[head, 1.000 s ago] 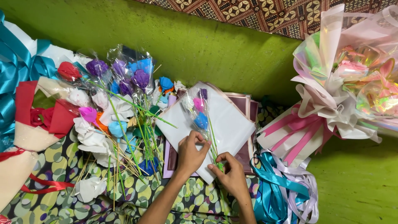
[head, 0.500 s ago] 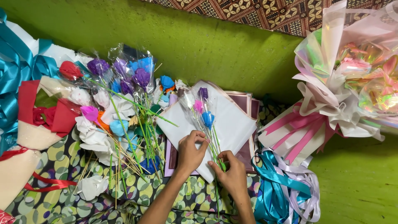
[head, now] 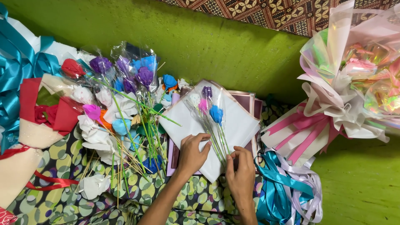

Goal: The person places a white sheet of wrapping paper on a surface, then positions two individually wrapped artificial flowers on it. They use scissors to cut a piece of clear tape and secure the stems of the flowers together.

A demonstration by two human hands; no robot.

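One head-worn camera looks steeply down, close over the hands, facing the green wall (head: 216,46).
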